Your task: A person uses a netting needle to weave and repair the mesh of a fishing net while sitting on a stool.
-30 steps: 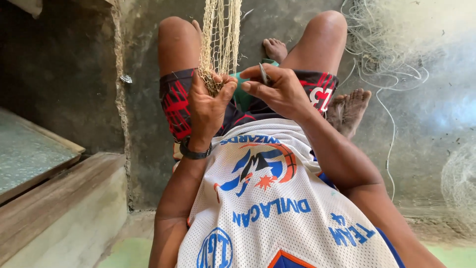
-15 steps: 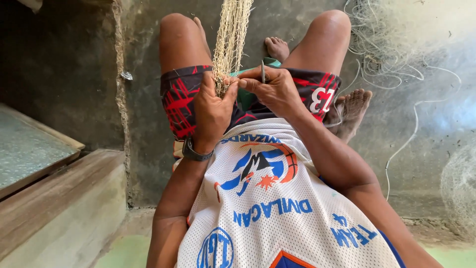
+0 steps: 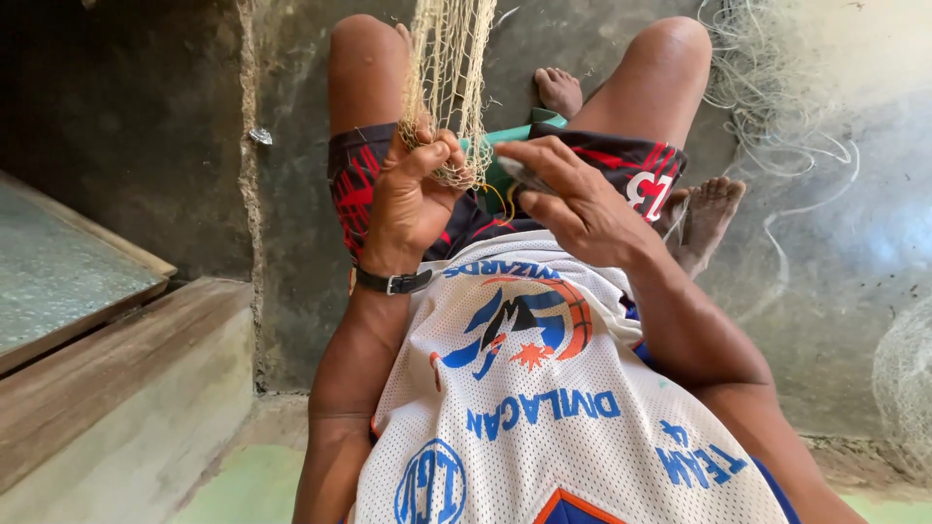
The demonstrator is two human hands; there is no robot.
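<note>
Net [image 3: 449, 68] hangs between the knees, its lower edge pinched closed by left hand [image 3: 413, 199]; right hand [image 3: 573, 199] is curled on a small dark tool just right of the net, and mesh could be snagged or slip loose.

From my feed, everything beyond the grip is rough grey concrete floor [image 3: 573, 39], dark and shadowed off to the left of it, washed pale by daylight far to the right. Left of and below the grip, a worn wooden step [image 3: 107, 359] runs along a low concrete ledge, with a flat greenish slab [image 3: 58, 272] above it. Loose pale line [image 3: 777, 126] lies tangled on the floor to the right, and another heap of netting [image 3: 908, 378] sits at the right edge.
</note>
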